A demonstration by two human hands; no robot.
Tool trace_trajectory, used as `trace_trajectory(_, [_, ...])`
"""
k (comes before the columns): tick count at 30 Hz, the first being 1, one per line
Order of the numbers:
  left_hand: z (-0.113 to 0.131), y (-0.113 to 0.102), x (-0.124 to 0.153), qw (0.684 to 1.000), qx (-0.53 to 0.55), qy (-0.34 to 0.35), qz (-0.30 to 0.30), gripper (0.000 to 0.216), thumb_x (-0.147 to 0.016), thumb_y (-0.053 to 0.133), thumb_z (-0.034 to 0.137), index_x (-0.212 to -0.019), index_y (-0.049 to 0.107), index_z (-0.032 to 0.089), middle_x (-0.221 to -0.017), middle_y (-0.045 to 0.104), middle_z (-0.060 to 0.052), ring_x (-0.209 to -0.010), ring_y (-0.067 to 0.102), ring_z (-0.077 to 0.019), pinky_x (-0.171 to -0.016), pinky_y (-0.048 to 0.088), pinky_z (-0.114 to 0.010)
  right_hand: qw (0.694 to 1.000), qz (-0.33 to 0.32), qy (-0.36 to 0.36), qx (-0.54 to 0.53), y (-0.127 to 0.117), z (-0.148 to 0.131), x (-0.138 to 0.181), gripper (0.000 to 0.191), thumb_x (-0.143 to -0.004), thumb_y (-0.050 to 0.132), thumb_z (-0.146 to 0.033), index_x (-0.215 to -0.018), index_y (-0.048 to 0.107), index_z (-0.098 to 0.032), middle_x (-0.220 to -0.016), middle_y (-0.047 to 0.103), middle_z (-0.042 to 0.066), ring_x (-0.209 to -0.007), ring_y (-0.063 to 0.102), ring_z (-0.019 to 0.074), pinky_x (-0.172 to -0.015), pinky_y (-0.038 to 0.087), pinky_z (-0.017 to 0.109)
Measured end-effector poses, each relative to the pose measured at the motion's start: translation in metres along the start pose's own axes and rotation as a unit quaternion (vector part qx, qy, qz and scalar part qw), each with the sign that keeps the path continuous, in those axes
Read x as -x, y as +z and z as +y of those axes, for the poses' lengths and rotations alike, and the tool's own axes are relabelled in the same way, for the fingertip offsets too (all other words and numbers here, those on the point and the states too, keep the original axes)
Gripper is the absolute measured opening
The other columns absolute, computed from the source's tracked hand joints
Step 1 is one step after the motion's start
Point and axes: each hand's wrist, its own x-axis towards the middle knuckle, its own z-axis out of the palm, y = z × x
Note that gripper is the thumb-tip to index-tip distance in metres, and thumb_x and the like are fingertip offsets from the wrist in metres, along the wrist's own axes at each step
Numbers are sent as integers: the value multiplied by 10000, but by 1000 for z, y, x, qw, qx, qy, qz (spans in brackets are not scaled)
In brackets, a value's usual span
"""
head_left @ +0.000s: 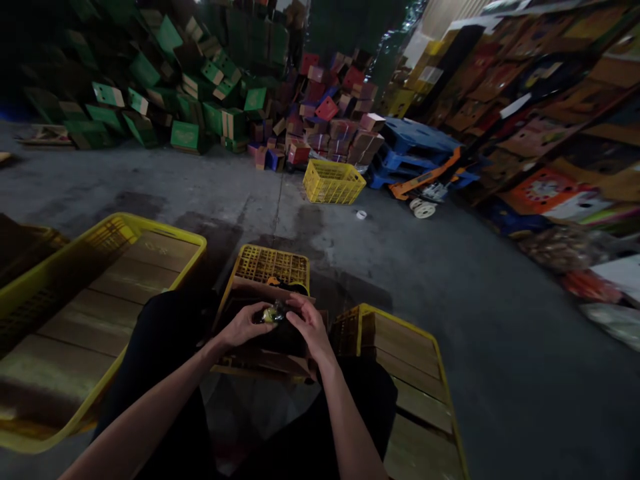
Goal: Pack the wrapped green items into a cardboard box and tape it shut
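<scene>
Between my hands is a small yellow-green thing in shiny clear plastic (273, 313); its kind is too small and dark to tell. My left hand (244, 326) grips it from the left, thumb and fingers closed about its edge. From the other side, my right hand (311, 326) has curved fingers and thumb at the plastic's right edge. Both hands are over an open cardboard box (283, 361), whose dark inside hides its contents. That box rests on a yellow plastic crate (273, 260) between my knees. A black-and-orange item (287, 285) lies just beyond the box's far flap.
A large yellow crate (193, 257) with closed cartons stands left, another yellow crate (437, 347) with cartons right. Farther off are a yellow basket (334, 183), a tape roll (361, 215), blue pallets (415, 140), an orange pallet jack (425, 180) and heaped green boxes (185, 135).
</scene>
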Motion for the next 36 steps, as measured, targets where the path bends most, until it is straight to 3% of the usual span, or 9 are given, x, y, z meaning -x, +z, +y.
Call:
trace_trajectory(6, [-3, -1, 0, 997, -53, 43, 24, 489, -742, 777, 303, -1209, 691, 188, -1151, 709, -93, -1100, 635, -285, -1020, 447, -402, 997, 9, 1, 75, -2, 12, -3, 237, -763, 763, -392, -948, 738, -246, -1150, 712, 53, -1087, 645, 255, -974, 483, 387])
trace_trajectory(10, [-6, -1, -1, 999, -35, 37, 16, 523, -732, 797, 312, -1230, 686, 197, -1176, 709, -92, -1121, 632, -288, -1048, 438, -425, 996, 35, 19, 76, -4, 16, -3, 235, -773, 738, -436, -909, 718, -246, -981, 730, 28, -959, 669, 238, -899, 513, 361])
trace_trajectory(16, [-10, 3, -4, 997, 72, 6, 13, 704, -707, 836, 347, -1350, 594, 191, -1310, 662, -110, -1204, 604, -305, -1073, 433, -449, 992, 100, 75, -16, -3, 28, -3, 314, -738, 755, -494, -894, 650, -243, -848, 697, 3, -830, 669, 221, -774, 565, 359])
trace_trajectory(20, [-8, 0, -3, 998, 47, 0, 44, 650, -751, 797, 390, -1339, 603, 191, -1265, 677, -110, -1161, 613, -298, -1037, 448, -425, 990, 65, 105, -72, 5, 27, -2, 336, -724, 781, -503, -896, 662, -241, -884, 705, 5, -861, 678, 224, -758, 582, 359])
trace_trajectory(24, [-3, -15, -3, 992, -7, 10, 123, 563, -810, 715, 378, -1335, 598, 208, -1239, 676, -90, -1148, 607, -281, -1014, 458, -393, 995, 9, 97, -25, 9, 21, -1, 397, -792, 727, -516, -1102, 704, -270, -1118, 723, 34, -1013, 676, 241, -809, 580, 356])
trace_trajectory(27, [-8, -28, -3, 985, -92, 34, 139, 412, -850, 638, 307, -1250, 658, 209, -1234, 674, -82, -1180, 591, -272, -1067, 419, -388, 996, -21, 64, 65, 9, 24, -3, 350, -835, 691, -458, -1130, 726, -271, -1140, 734, 36, -1029, 678, 240, -889, 550, 375])
trace_trajectory(32, [-33, -34, -3, 949, -292, 52, 108, 410, -833, 545, 128, -1199, 714, 205, -1233, 649, -118, -1152, 597, -279, -1070, 424, -414, 981, -67, -2, 182, 16, 44, -4, 222, -847, 642, -251, -1033, 762, -271, -1034, 764, 29, -991, 684, 254, -942, 515, 410])
trace_trajectory(36, [-47, -28, 0, 886, -459, -30, 57, 514, -788, 496, 27, -1217, 719, 202, -1423, 543, -145, -1301, 481, -341, -1105, 367, -486, 941, -111, -59, 315, 22, 55, -7, 291, -841, 580, -92, -1023, 753, -239, -1042, 746, 66, -1000, 672, 251, -953, 500, 391])
